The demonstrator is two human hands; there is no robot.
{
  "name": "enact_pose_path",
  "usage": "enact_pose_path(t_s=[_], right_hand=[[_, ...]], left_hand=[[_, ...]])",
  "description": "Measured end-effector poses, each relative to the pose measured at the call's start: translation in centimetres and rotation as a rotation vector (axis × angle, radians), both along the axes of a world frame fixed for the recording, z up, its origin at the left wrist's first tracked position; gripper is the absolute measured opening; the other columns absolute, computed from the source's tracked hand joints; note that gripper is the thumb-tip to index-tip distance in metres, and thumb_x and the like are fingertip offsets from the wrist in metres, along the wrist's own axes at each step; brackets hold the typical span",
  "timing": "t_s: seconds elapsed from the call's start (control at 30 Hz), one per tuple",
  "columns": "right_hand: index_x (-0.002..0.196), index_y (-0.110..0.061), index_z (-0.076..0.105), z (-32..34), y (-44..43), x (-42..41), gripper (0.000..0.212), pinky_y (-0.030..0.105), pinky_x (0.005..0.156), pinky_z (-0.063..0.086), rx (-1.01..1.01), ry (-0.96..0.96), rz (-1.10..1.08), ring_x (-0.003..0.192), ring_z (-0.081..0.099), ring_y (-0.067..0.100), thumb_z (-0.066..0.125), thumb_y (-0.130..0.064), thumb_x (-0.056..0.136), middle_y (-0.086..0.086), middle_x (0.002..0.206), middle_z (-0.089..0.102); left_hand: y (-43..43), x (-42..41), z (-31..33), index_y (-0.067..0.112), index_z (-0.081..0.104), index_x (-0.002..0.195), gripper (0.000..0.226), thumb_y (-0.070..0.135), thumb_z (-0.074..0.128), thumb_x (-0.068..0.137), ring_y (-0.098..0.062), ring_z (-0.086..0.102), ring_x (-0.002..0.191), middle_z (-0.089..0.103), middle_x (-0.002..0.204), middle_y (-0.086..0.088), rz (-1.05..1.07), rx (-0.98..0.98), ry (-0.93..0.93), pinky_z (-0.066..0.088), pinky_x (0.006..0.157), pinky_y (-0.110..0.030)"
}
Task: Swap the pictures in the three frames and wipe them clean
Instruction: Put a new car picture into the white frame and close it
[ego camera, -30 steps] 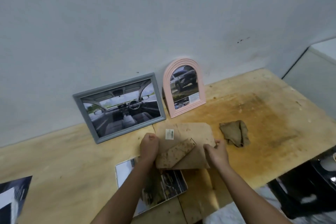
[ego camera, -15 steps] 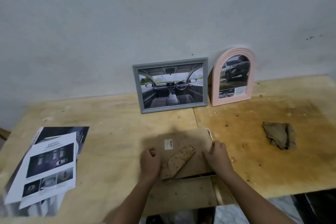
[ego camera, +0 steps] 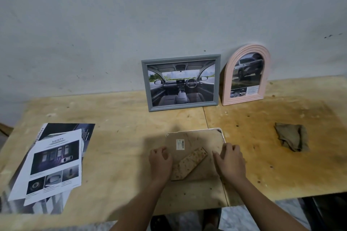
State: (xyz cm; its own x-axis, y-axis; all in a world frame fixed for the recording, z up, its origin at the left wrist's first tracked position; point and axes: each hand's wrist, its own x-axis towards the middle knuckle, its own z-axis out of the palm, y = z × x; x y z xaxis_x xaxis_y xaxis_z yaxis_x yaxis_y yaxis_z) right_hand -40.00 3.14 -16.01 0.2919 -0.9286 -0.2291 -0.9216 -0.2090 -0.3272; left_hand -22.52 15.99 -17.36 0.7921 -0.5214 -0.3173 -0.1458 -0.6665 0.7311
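Near centre of wooden table (ego camera: 122, 118): face-down frame (ego camera: 195, 140), brown backing up, stand flap (ego camera: 189, 165) lying across it. Left hand (ego camera: 160, 159) curls fingers round its left edge; right hand (ego camera: 231, 161) grips its right edge. Near left: stacked printed sheets (ego camera: 54, 165). Right: crumpled cloth (ego camera: 292, 136), well apart. Far, leaning on wall (ego camera: 169, 15): grey frame (ego camera: 181, 82), pink arched frame (ego camera: 247, 75) just beside it.

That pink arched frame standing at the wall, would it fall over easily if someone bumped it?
Probably: the pink arched frame stands tall on a narrow base and seems to lean on the wall, so a nudge could tip or slide it. It looks rigid and likely light, so it should lift as one piece.
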Motion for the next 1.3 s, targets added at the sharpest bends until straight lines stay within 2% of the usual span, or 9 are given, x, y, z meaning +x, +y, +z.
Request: enact_pose_path(t_s=[0.1,0.23,0.33,0.7,0.9,1.07,1.13,1.2,1.3], right_hand=[[0.116,-0.010,0.049,-0.4,-0.3,0.1,0.043,0.037,0.082,0.044,0.104,-0.178,-0.119,0.105,0.050,0.030,0.060,-0.039,0.087,0.011,0.114,0.049],[0.094,-0.009,0.056,-0.6,-1.5,-0.4,0.023,0.033,0.070,0.041,0.220,-0.334,-0.237,0.087,0.054,0.028,0.065,-0.028,0.083,0.013,0.098,0.059],[0.087,-0.009,0.058,-0.2,-1.9,-0.6,0.013,0.029,0.065,0.035,0.271,-0.398,-0.265,0.079,0.054,0.024,0.066,-0.019,0.084,0.008,0.087,0.061],[0.085,-0.015,0.062,-0.4,-2.5,-1.1,0.013,0.030,0.070,0.043,0.297,-0.409,-0.381,0.079,0.057,0.020,0.072,-0.022,0.080,0.001,0.084,0.062],[0.084,-0.010,0.059,-0.2,-2.4,-0.8,0.015,0.028,0.066,0.039,0.291,-0.439,-0.358,0.076,0.054,0.021,0.072,-0.017,0.081,0.002,0.080,0.059],[0.078,-0.009,0.059,-0.3,-2.7,-0.7,0.016,0.028,0.066,0.040,0.308,-0.466,-0.371,0.079,0.057,0.023,0.074,-0.015,0.078,0.002,0.078,0.060],[0.076,-0.013,0.056,-0.1,-2.7,-0.2,0.016,0.030,0.065,0.043,0.281,-0.437,-0.343,0.082,0.059,0.026,0.072,-0.015,0.080,0.002,0.079,0.060],[0.087,-0.015,0.058,-0.1,-2.4,0.2,0.012,0.036,0.074,0.047,0.176,-0.293,-0.236,0.093,0.056,0.027,0.068,-0.017,0.081,0.004,0.094,0.058],[0.123,-0.016,0.052,0.0,-1.6,0.3,0.043,0.038,0.092,0.045,0.040,-0.139,0.019,0.119,0.042,0.024,0.062,-0.012,0.081,0.005,0.126,0.043]], left_hand=[[-0.1,0.1,0.1,0.001,0.053,0.123,0.041,0.011,0.063,0.084,-0.027,0.052,0.109,0.049,0.119,-0.012,0.022,-0.024,0.046,0.044,0.095,-0.034],[-0.4,0.4,-0.5,0.008,0.067,0.110,0.028,0.013,0.063,0.083,-0.026,0.060,0.099,0.065,0.106,-0.011,0.006,-0.007,0.041,0.049,0.086,-0.036],[-0.6,0.9,-0.3,0.007,0.071,0.101,0.020,0.008,0.063,0.083,-0.023,0.064,0.093,0.071,0.099,-0.010,0.051,-0.046,0.049,0.050,0.082,-0.030],[-1.3,1.0,-0.1,0.002,0.072,0.087,0.009,0.006,0.070,0.079,-0.015,0.059,0.074,0.065,0.077,-0.003,0.155,-0.053,0.134,0.041,0.069,-0.021],[-1.5,1.5,0.5,0.006,0.070,0.078,0.004,0.006,0.073,0.076,-0.017,0.060,0.073,0.063,0.074,-0.003,0.128,-0.023,0.153,0.045,0.069,-0.024],[-1.2,2.1,0.4,0.013,0.063,0.070,0.015,0.005,0.074,0.074,-0.020,0.061,0.075,0.063,0.073,-0.002,0.098,-0.015,0.143,0.048,0.069,-0.028],[-1.4,2.1,0.3,0.013,0.060,0.074,0.014,0.004,0.072,0.076,-0.021,0.060,0.079,0.061,0.077,-0.002,0.079,-0.007,0.125,0.043,0.067,-0.025],[-1.7,2.2,0.3,0.010,0.061,0.089,0.015,0.004,0.068,0.078,-0.025,0.058,0.092,0.060,0.092,-0.006,0.006,0.036,0.032,0.042,0.073,-0.026],[-2.2,1.5,0.9,0.010,0.052,0.123,0.042,0.006,0.059,0.082,-0.026,0.045,0.116,0.048,0.123,-0.008,-0.216,0.060,-0.172,0.043,0.093,-0.034]])
